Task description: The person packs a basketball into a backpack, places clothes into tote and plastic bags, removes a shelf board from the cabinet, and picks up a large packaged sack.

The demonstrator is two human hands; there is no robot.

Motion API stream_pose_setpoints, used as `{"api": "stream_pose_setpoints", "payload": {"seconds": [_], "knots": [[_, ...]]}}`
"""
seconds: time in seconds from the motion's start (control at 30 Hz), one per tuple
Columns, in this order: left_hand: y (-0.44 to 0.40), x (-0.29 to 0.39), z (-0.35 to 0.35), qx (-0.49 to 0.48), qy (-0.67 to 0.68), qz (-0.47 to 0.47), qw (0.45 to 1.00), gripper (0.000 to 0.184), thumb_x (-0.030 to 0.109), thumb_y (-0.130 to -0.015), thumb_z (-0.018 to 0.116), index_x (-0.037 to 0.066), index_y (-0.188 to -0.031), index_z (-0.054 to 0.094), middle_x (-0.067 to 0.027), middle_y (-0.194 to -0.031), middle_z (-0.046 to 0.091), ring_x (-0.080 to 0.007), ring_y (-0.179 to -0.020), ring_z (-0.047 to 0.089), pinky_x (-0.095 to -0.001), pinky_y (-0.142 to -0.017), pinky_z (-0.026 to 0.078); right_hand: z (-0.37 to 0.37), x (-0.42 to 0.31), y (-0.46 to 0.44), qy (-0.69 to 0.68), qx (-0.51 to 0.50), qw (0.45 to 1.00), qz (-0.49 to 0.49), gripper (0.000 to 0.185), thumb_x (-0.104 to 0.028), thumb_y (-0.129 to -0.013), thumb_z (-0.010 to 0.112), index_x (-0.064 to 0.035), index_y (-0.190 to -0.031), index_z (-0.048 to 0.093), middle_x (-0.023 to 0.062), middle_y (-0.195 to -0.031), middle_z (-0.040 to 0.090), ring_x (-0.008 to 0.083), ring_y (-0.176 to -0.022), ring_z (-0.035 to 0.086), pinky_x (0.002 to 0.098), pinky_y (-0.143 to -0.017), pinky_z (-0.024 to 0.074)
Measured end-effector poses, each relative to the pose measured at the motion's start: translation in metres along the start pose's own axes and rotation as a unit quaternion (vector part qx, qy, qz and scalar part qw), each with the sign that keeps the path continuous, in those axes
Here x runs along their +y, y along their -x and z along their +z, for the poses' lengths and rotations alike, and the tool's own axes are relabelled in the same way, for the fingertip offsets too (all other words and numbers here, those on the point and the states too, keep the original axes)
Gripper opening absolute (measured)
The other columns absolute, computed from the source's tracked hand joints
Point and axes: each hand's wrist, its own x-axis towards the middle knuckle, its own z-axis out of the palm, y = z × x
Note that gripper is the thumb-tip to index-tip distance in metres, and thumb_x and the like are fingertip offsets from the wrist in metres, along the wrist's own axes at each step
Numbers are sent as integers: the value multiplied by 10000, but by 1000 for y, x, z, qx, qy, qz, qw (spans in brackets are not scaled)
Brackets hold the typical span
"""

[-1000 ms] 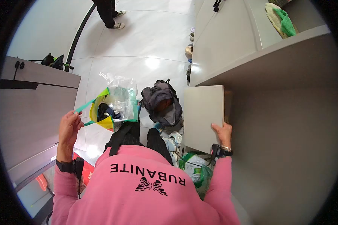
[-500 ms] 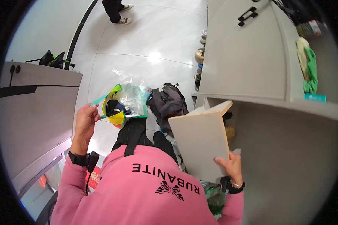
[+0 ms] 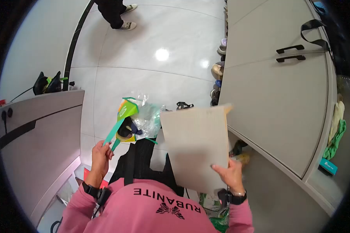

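right of the bag (image 3: 128, 110), the right hand (image 3: 232, 176) grasps the pale board (image 3: 194, 143) by its edge, long axis running forward; the left hand (image 3: 100, 160), nearer the bag, has its fingers clasped around green straps (image 3: 114, 132).

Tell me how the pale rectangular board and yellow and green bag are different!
The pale rectangular board looks flat; the yellow and green bag gapes open. The board's face is plain; the bag has teal straps. Both are held: board in the right grip, bag's straps in the left grip.
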Motion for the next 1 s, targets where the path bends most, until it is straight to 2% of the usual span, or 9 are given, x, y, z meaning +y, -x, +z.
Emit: {"api": "stream_pose_setpoints", "payload": {"seconds": [0.1,0.13,0.23,0.3,0.5,0.57,0.73,0.83,1.0], "knots": [[10,-21,-53,4,25,2,1000,142,140,-895,478,0,-881,499,23,-520,334,-90,-442,339,-225,-495,342,34,-18,-16,-16,39,995,-92,264,-106,-711,701,62,-901,629,87,-767,661,86,-674,582,260,-616,485],[-3,12,-6,20,-14,-28,999,138,139,-893,480,3,-879,502,24,-519,344,-86,-437,338,-221,-474,331,-7,-42,-85,-26,28,997,-73,256,-109,-715,695,62,-892,629,85,-766,660,92,-670,583,263,-615,486],[3,-2,-13,-15,-170,-57,984,108,145,-873,527,38,-884,525,23,-543,426,-54,-450,388,-203,-421,309,5,-46,-159,-122,29,990,-71,241,-108,-717,681,65,-876,627,86,-768,655,108,-664,583,270,-607,488],[6,3,5,-37,-282,-101,953,107,133,-847,567,45,-892,524,32,-590,435,-47,-521,413,-200,-481,337,11,-48,-229,-127,34,987,-98,228,-86,-712,666,65,-878,623,66,-753,640,110,-645,572,270,-586,481],[3,-61,-4,-103,-351,-68,928,233,117,-791,616,28,-966,490,24,-692,441,-60,-644,423,-223,-588,365,72,-9,-390,-189,47,978,-70,209,-15,-688,633,77,-876,624,43,-730,605,112,-608,542,267,-548,459],[10,-65,8,-92,-357,-156,916,248,98,-776,626,22,-967,488,14,-689,454,-70,-635,442,-230,-579,374,87,16,-436,-222,27,972,-67,211,-23,-704,653,66,-893,623,71,-771,624,131,-630,572,296,-552,480],[3,-82,6,-117,-308,-182,926,370,168,-760,662,21,-1030,455,-16,-639,446,-120,-588,488,-285,-608,421,108,54,-491,-285,-32,958,15,311,-16,-690,675,86,-968,581,112,-887,617,204,-741,601,333,-672,496],[-3,-69,19,-129,-381,-175,899,395,59,-764,623,27,-1122,460,-38,-816,486,-131,-719,455,-279,-635,410,119,83,-525,-297,-60,953,24,314,-25,-692,684,80,-968,581,112,-895,621,195,-764,604,323,-722,491],[-6,-87,10,-48,-410,-168,895,392,49,-776,613,11,-1136,462,-27,-820,482,-108,-696,441,-254,-610,398,110,130,-560,-299,-105,948,9,344,-65,-710,695,82,-996,573,117,-929,622,185,-792,602,315,-754,484]]}}
